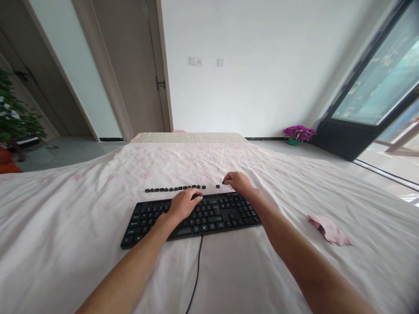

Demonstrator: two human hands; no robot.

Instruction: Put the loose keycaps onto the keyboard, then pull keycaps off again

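Observation:
A black keyboard lies on a bed with a pale pink flowered sheet, its cable running toward me. Beyond its far edge stands a row of several loose black keycaps, with one more keycap set apart to the right. My left hand rests curled on the keyboard's upper middle, fingers bent over the keys. My right hand reaches past the keyboard's far right corner and pinches a black keycap at its fingertips, right of the lone keycap.
A crumpled pink cloth lies on the sheet at the right. A purple flower pot sits on the floor by a large window. A wooden door is behind the bed; a green plant stands far left.

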